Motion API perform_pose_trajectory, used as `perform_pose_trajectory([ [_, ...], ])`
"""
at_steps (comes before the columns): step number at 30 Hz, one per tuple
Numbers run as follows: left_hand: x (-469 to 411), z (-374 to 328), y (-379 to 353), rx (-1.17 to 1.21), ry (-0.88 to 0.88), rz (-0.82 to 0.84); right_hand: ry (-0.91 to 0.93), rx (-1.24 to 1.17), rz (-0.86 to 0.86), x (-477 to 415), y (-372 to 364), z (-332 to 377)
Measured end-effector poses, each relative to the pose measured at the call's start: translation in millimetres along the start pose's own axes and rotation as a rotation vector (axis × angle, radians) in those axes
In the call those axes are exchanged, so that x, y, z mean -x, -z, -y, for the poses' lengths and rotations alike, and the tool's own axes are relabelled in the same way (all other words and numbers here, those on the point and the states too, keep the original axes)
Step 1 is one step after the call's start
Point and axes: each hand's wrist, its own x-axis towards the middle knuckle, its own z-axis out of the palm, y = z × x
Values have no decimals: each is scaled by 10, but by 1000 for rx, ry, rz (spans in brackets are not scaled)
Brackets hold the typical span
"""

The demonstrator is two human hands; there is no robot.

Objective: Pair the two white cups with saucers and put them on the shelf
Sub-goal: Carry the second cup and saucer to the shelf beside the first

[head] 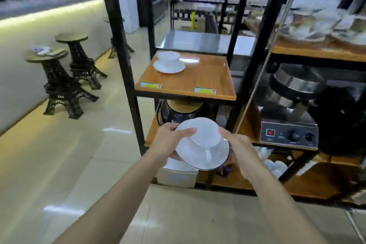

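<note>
I see left hand [172, 138] and right hand [236, 145] grasping second saucer [202, 159] with cup [205, 134] — keep level, set on shelf [198, 83] right half, clear of first pair [169, 62].

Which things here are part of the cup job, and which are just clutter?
Job:
- held cup on held saucer
- left hand, right hand
- shelved cup on its saucer
- wooden shelf

Clutter:
- stools
- waffle maker
- black kettle

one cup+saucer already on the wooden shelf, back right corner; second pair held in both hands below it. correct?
Not quite. In the head view the shelved cup and saucer sit at the back left corner of the wooden shelf, not the back right. The rest holds: left hand and right hand hold the second cup on its saucer, lower down.
</note>
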Motion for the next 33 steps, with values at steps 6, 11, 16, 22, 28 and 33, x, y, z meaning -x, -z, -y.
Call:
perform_pose_trajectory([
  [6,-913,-377,8,71,40,-67,3,18,33,-991,-142,570],
  [11,-1540,-646,-8,106,19,-76,-14,1,5,-1597,-178,868],
  [16,-2137,-851,-42,123,52,-23,-34,-7,3,-2091,-213,1085],
  [22,-2838,-1097,-127,82,30,6,-8,8,-100,-2615,-220,1280],
  [28,-3329,-1306,-280,-24,-24,69,-36,39,-243,-3015,-155,1438],
  [33,-3528,-1382,-369,-35,57,96,-18,40,-264,-3191,-135,1458],
])
